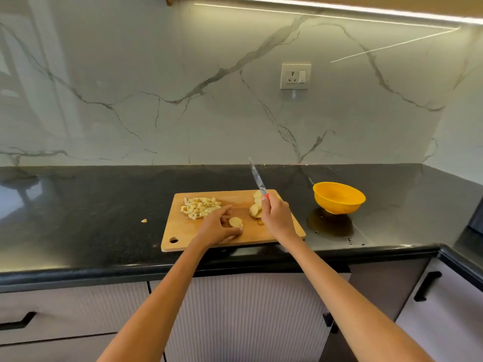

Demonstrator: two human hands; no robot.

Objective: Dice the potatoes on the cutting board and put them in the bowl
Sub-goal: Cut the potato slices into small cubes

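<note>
Potato dice [200, 207] lie heaped on the cutting board [183, 232], at its far left part; the left hand [218, 227] pinches one potato slice [235, 222] near the board's middle; the right hand [275, 216] grips a knife [257, 178] above more slices [255, 210]; the yellow bowl [339, 197] stands right of the board.

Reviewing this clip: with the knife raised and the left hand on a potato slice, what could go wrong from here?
1. The left hand holds the potato slice with fingers around it; the knife in the right hand could nick them when it comes down.
2. The cutting board lies near the counter edge and might shift.
3. The diced potato sits far from the yellow bowl; cubes could spill in transfer.
</note>
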